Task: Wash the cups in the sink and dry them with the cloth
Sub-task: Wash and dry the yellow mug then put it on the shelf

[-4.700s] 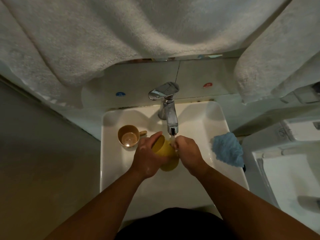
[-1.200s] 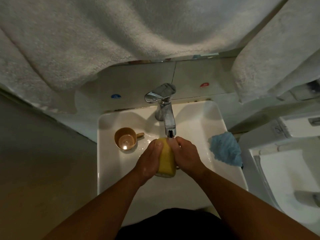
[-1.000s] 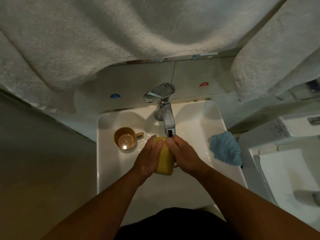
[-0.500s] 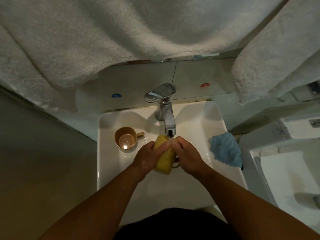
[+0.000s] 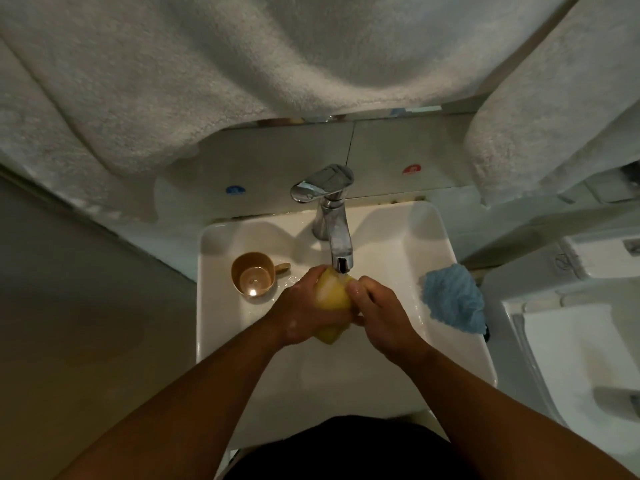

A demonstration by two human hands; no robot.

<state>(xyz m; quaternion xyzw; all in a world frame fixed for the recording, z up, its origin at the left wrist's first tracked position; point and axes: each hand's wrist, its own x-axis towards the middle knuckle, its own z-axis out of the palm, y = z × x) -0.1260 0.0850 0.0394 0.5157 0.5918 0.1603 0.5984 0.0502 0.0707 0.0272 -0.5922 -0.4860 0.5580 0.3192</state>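
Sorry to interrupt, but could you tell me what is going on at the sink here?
A person is washing a yellow cup under the running faucet. The left hand grips the cup's side while the right hand holds its other side, fingers at the rim. A brown cup stands upright in the sink, to the left. The blue cloth lies untouched on the sink's right edge, so drying has not begun.

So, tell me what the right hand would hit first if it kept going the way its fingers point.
The right hand points left and away, so it would press further into the yellow cup it grips, then probably the left hand.
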